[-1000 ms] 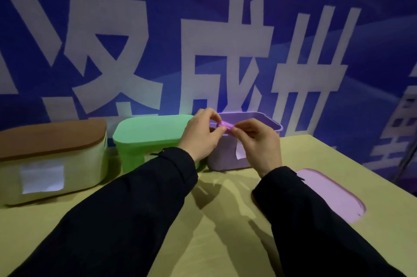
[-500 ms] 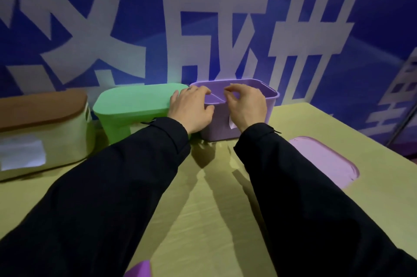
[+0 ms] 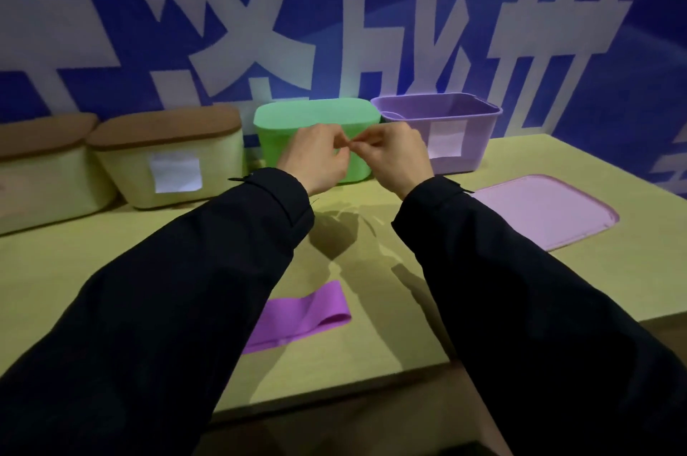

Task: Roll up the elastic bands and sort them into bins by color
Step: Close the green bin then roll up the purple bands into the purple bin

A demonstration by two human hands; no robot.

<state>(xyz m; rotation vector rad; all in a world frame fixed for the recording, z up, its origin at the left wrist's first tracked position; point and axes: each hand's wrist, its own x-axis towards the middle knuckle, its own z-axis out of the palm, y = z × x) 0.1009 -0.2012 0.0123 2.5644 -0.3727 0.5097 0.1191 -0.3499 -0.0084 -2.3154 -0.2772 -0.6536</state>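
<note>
Nearest you, at 6 o'clock on the table (image 3: pixel 390 307), a purple elastic band (image 3: pixel 297 318) lies flat and unrolled, its left end hidden under your left sleeve (image 3: pixel 167 307); half a second ago only a corner of it showed at the bottom edge. Your right sleeve (image 3: pixel 520 307) runs up toward 1 o'clock. Farther out, your left hand (image 3: pixel 316 158) and right hand (image 3: pixel 397 158) have pulled back from the purple bin (image 3: pixel 479 143) and now meet fingertip to fingertip in front of the green bin (image 3: pixel 357 173). Both have their fingers curled in a pinch; I cannot tell whether anything is between them. At 3 o'clock the purple lid (image 3: pixel 539 214) lies flat on the table. At the back, from 10 to 1 o'clock, stand two beige bins (image 3: pixel 167 173) with brown lids, the lidded green bin and the open purple bin, just beside one another.
</note>
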